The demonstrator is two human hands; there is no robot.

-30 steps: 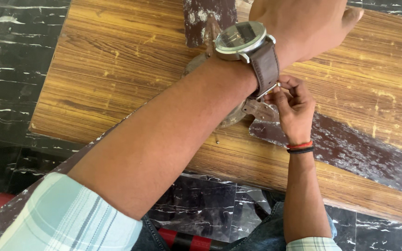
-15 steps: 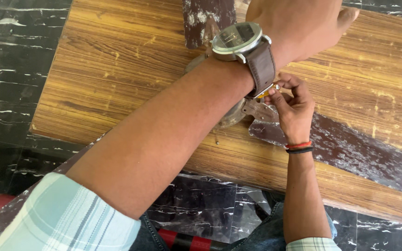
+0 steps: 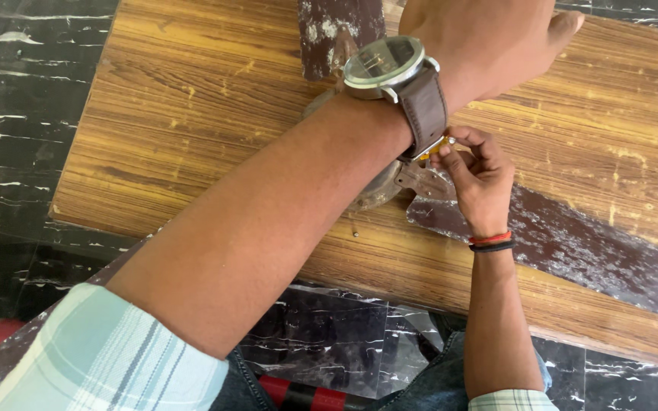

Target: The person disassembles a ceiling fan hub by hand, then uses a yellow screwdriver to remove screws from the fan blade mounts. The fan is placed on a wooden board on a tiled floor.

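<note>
Two hands work — right hand [image 3: 481,179] pinching a yellow-handled tool [image 3: 436,148] (left hand [image 3: 489,42] pressed flat) over a fan blade [image 3: 573,243].

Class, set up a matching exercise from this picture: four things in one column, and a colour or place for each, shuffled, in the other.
Things:
1. wristwatch
2. fan blade
3. wooden board
4. right hand

Descriptions:
A. dark brown, flaking, flat on the board
B. pinches a small yellow-handled tool
C. on the left wrist, brown strap
D. yellowish grain, on black marble floor

Pairs: 1-C, 2-A, 3-D, 4-B
</note>
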